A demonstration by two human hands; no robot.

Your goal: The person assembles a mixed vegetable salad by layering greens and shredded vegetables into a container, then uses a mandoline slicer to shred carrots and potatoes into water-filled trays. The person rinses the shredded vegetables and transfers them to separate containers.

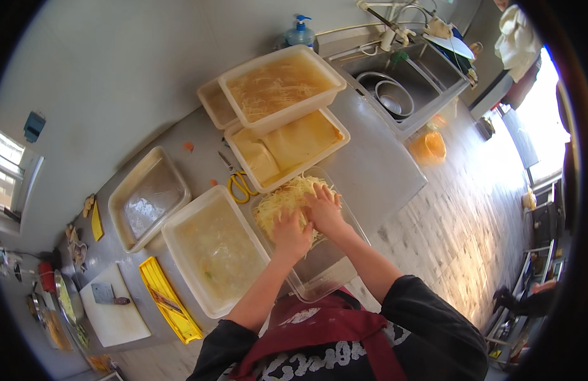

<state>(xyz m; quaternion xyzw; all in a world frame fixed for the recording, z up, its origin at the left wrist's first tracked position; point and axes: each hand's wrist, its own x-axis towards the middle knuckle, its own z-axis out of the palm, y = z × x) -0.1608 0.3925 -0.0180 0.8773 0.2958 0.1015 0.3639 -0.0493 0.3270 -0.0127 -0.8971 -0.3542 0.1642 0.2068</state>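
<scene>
A heap of pale yellow shreds, probably potato [287, 197], fills the far end of a clear plastic tub [318, 281]. Both my hands rest on this heap. My left hand [292, 233] lies on its near side with the fingers spread, their tips partly sunk among the strands. To the right, my right hand [325, 209] presses down near the tub's wall, fingers apart. The thumbs are close together. Left of the tub stands a white plastic tub of cloudy water [218, 252]. Just beyond the heap sits another white tub [339, 125] holding yellowish liquid.
A tub of shreds in amber water [284, 81] overlaps the tub behind the heap. Yellow-handled scissors [239, 183], a yellow mandoline slicer [169, 300], an empty tub [153, 200] and a cleaver [103, 294] on a white cutting board [120, 324] lie leftward. A steel sink [418, 114] stands back right.
</scene>
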